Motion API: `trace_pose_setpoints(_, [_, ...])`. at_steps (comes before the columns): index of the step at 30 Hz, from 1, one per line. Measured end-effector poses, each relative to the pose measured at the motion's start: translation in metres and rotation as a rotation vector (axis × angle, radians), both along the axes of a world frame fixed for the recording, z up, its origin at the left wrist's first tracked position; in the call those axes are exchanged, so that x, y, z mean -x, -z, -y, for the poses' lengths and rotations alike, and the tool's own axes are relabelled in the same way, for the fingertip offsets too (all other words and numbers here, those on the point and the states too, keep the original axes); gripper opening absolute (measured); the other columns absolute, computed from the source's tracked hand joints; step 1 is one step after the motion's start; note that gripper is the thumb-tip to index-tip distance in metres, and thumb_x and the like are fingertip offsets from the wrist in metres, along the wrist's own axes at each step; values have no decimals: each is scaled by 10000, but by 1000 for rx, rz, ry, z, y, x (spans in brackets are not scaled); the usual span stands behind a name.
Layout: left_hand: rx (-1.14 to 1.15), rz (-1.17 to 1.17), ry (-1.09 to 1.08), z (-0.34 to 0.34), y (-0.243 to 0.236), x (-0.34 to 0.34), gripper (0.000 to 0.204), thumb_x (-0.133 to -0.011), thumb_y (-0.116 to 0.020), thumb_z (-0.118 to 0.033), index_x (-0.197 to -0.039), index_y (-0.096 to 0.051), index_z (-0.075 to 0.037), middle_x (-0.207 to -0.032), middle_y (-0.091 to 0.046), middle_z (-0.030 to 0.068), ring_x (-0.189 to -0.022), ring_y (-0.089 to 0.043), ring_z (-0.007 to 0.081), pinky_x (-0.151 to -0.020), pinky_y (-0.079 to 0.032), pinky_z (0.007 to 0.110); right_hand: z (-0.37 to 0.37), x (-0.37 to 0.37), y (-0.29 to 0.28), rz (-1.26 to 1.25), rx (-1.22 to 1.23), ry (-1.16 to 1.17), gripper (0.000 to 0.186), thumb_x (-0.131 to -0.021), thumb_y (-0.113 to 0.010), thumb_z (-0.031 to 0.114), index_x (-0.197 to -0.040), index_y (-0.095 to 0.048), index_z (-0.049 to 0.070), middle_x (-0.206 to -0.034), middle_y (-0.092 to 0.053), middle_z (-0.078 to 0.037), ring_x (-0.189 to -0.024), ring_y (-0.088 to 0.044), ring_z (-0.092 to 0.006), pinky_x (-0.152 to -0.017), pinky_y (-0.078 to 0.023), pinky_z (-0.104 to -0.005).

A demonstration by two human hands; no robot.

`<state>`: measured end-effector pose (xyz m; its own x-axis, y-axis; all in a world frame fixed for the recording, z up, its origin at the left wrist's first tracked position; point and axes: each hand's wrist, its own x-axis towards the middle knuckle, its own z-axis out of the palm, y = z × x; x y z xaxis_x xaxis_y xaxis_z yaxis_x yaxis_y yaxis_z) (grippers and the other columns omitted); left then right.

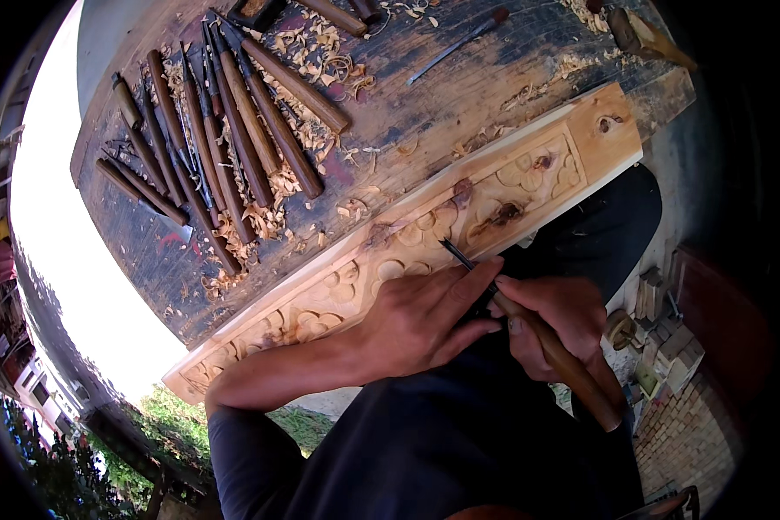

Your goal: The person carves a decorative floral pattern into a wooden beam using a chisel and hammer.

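Observation:
A long pale wooden board (611,127) lies slantwise along the table's near edge, carved with rounded petal and leaf shapes and marked by dark knots. My right hand (563,321) is closed around the brown wooden handle of a carving chisel (572,368). The chisel's dark metal blade points up and left, its tip at the carved surface near the board's middle. My left hand (425,312) rests over the board's near edge, its fingers closed against the chisel's shank just ahead of the handle. Part of that grip is hidden behind the fingers.
Several wooden-handled carving tools (238,139) lie side by side on the worn table (459,113) at the left, among curled wood shavings (329,65). A thin chisel (455,48) lies apart farther back. A wooden mallet-like tool (646,39) sits at the far right. Wood blocks (672,351) stand low at right.

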<state>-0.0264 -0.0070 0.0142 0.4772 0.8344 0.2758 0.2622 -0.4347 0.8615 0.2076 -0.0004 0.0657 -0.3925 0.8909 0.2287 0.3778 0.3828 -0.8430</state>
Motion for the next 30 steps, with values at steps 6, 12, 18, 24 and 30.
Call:
trace_pose_setpoints(6, [50,18,32,-2,0,0,835,-898,-972,-226,-1579,-606,90,-984,-762,162,-767,-770,293,-650,-619,403,-1,-4,-7,43,75,-24,308,-921,-767,3,-1209,-765,-107,-887,-808,-196,-739,-831,-329,-666,-681,-402])
trace_pose_setpoints(12, [32,64,2,-3,5,-2,835,-897,-974,-212,-1581,-606,93,-992,-765,167,-758,-764,284,-655,-625,389,-7,-3,-10,72,71,-65,355,-907,-784,-26,-1250,-745,-110,-890,-797,-199,-737,-825,-339,-666,-678,-416])
trace_pose_setpoints(18, [109,75,7,0,1,1,823,-904,-949,-133,-1604,-584,101,-1123,-804,184,-753,-749,243,-653,-623,380,-23,5,-27,104,49,-104,378,-878,-836,-65,-1242,-737,-93,-805,-751,-144,-655,-781,-293,-595,-629,-392])
trace_pose_setpoints(24, [166,127,-29,2,7,1,824,-880,-953,-82,-1596,-594,109,-1170,-813,171,-714,-713,213,-636,-603,360,-44,11,-48,173,229,-216,337,-905,-773,-100,-1240,-730,-86,-782,-727,-128,-634,-757,-276,-588,-597,-377])
trace_pose_setpoints(30, [184,125,-47,-1,1,-4,818,-867,-987,-123,-1566,-628,105,-968,-776,120,-695,-710,202,-620,-589,364,-32,7,-32,60,241,-128,383,-882,-817,-127,-1251,-724,-95,-743,-688,-103,-587,-719,-256,-538,-563,-372])
